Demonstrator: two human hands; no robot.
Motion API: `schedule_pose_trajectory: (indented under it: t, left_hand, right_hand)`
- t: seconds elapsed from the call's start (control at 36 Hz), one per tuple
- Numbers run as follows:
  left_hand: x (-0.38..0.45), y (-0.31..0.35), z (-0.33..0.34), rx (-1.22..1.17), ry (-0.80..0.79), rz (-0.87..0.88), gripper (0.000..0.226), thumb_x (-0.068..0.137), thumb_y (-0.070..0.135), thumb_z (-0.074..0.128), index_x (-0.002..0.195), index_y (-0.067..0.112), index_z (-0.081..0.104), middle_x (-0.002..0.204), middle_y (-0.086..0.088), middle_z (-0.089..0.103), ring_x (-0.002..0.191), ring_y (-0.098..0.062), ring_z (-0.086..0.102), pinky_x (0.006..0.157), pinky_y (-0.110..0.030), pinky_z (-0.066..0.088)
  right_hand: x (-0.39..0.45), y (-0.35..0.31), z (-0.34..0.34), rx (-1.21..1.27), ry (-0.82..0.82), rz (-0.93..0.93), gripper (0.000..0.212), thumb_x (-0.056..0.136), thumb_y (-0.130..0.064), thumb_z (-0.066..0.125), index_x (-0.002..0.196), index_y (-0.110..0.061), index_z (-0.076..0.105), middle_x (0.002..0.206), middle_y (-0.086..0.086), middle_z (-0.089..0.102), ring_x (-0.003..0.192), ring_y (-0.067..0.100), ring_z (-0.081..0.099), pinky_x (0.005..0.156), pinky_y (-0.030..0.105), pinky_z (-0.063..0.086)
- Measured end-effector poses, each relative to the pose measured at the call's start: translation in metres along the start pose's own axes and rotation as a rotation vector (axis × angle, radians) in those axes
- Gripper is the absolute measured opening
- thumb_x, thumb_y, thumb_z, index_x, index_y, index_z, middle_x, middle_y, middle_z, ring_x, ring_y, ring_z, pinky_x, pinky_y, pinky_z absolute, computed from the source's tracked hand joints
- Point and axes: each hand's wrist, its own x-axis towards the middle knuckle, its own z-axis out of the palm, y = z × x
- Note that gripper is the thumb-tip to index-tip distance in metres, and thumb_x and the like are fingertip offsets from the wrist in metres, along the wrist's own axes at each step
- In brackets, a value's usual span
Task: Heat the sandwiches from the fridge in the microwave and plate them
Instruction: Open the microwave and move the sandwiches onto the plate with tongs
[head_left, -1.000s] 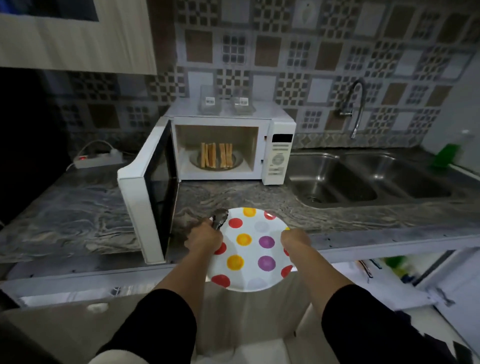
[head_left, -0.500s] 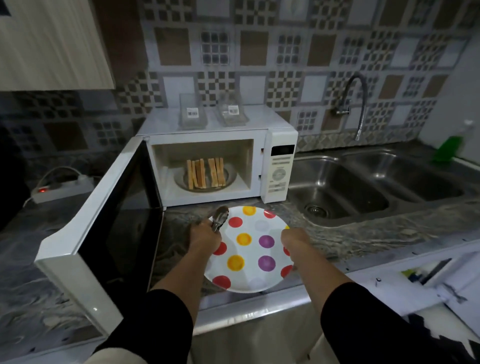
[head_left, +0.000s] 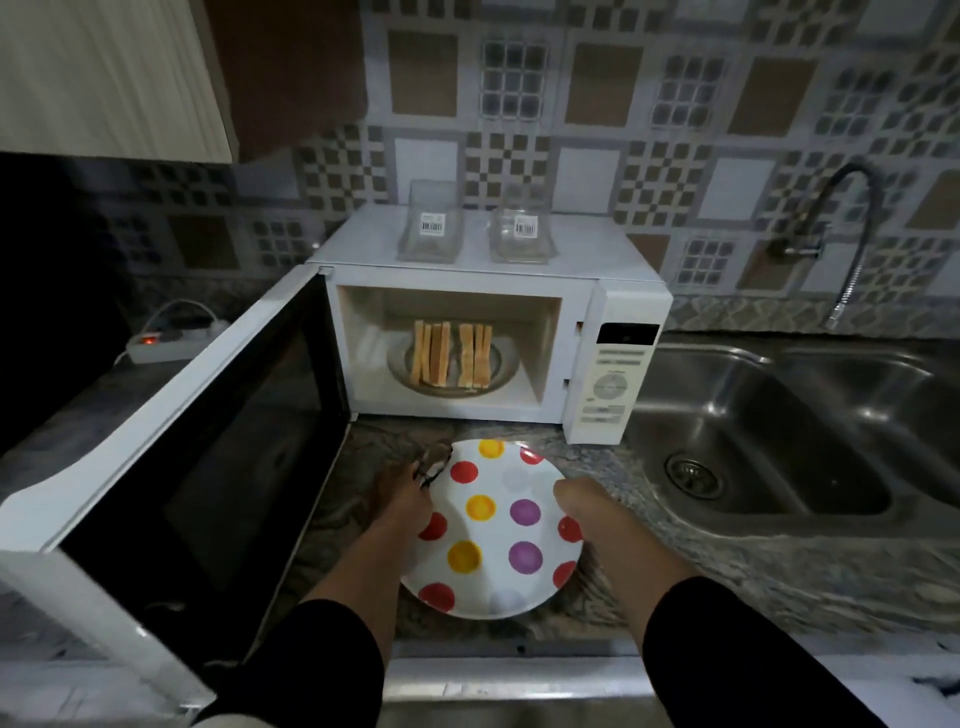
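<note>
sandwiches (head_left: 451, 354) are stood upright on the turntable inside the open microwave (head_left: 618, 364), its door (head_left: 171, 452) swung wide to the left; a polka-dot plate (head_left: 493, 530) is held over the countertop (head_left: 727, 571) just before it, gripped at its edges by the left hand (head_left: 402, 499), which also clasps metal tongs (head_left: 432, 462), and the right hand (head_left: 579, 496).

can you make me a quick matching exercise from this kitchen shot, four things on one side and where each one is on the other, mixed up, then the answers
Things:
1. sandwiches
2. clear containers
3. polka-dot plate
4. power strip

Places:
A. on top of the microwave
B. on the counter in front of the microwave, held by both hands
C. standing on the turntable inside the open microwave
D. on the counter at the far left, red light on

Pairs: 1-C, 2-A, 3-B, 4-D
</note>
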Motion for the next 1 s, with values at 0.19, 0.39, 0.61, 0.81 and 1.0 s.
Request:
schedule_pose_trajectory:
  t: [0.19,0.39,0.61,0.81,1.0]
  left_hand:
    - [0.002,-0.002,-0.003,0.045,0.051,-0.11,0.048,0.096,0.025,0.044,0.143,0.015,0.038,0.145,-0.015,0.038,0.133,-0.033,0.039,0.11,-0.04,0.035]
    - [0.005,0.008,-0.019,-0.207,0.202,-0.107,0.04,0.097,0.015,0.041,0.136,0.013,0.044,0.131,-0.013,0.054,0.118,-0.034,0.053,0.101,-0.039,0.044]
    - [0.002,0.057,-0.04,-0.277,0.154,0.025,0.025,0.098,0.014,0.04,0.121,0.004,0.042,0.111,-0.026,0.058,0.101,-0.04,0.059,0.081,-0.041,0.048]
    - [0.004,0.086,-0.036,-0.698,0.034,0.037,0.033,0.097,0.008,0.041,0.129,0.006,0.033,0.108,-0.018,0.06,0.09,-0.025,0.057,0.083,-0.038,0.05]
    - [0.008,0.111,-0.042,-1.093,-0.059,-0.023,0.022,0.099,0.015,0.041,0.117,0.006,0.051,0.082,-0.006,0.059,0.069,-0.013,0.054,0.066,-0.029,0.044]
  right_hand:
    - [0.026,0.003,0.003,-0.147,-0.059,-0.068,0.036,0.092,-0.022,0.045,0.117,-0.001,0.062,0.117,0.017,0.063,0.106,0.031,0.062,0.092,0.037,0.053]
    - [0.026,-0.007,-0.003,-0.292,0.1,-0.191,0.034,0.091,-0.019,0.046,0.117,-0.003,0.062,0.124,0.015,0.061,0.113,0.029,0.059,0.094,0.033,0.049]
    - [0.025,-0.032,0.005,-0.241,0.131,-0.289,0.029,0.092,-0.018,0.049,0.113,-0.002,0.061,0.12,0.019,0.063,0.107,0.031,0.063,0.086,0.036,0.053]
    - [-0.002,-0.057,0.019,0.094,-0.315,-0.435,0.038,0.098,-0.046,0.042,0.112,-0.016,0.061,0.103,0.006,0.067,0.084,0.021,0.063,0.076,0.034,0.048]
    - [-0.022,-0.063,0.025,0.143,-0.518,-0.441,0.031,0.096,-0.042,0.046,0.103,-0.013,0.056,0.079,0.01,0.066,0.058,0.021,0.061,0.061,0.033,0.051]
